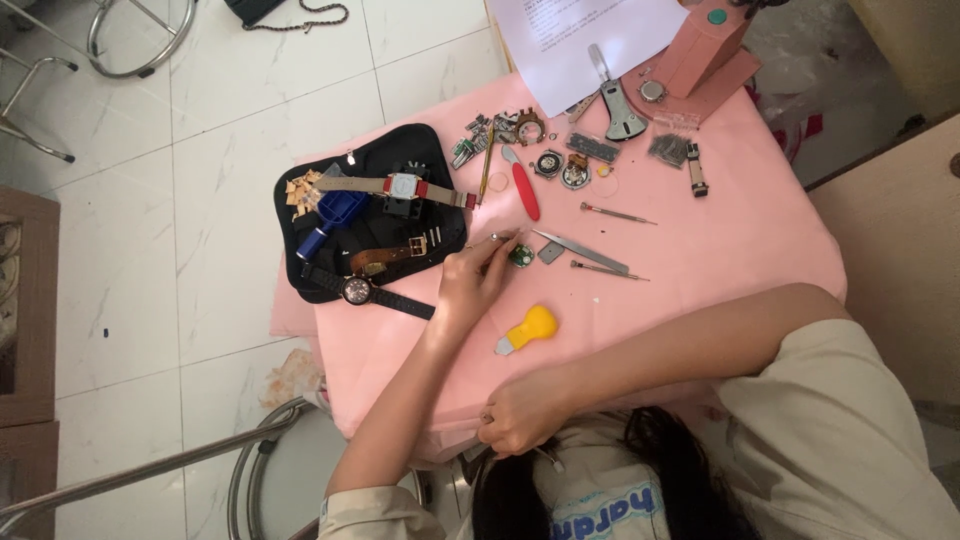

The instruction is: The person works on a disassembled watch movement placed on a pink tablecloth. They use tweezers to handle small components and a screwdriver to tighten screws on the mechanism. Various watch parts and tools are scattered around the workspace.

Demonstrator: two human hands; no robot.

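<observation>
Pinching a thin metal tool (503, 238), the left hand (470, 282) works just beside a small green watch part (520, 256), perhaps touching it. Right hand (520, 412) rests curled at the desk (720, 240) edge; whether it grips anything stays hidden.
</observation>
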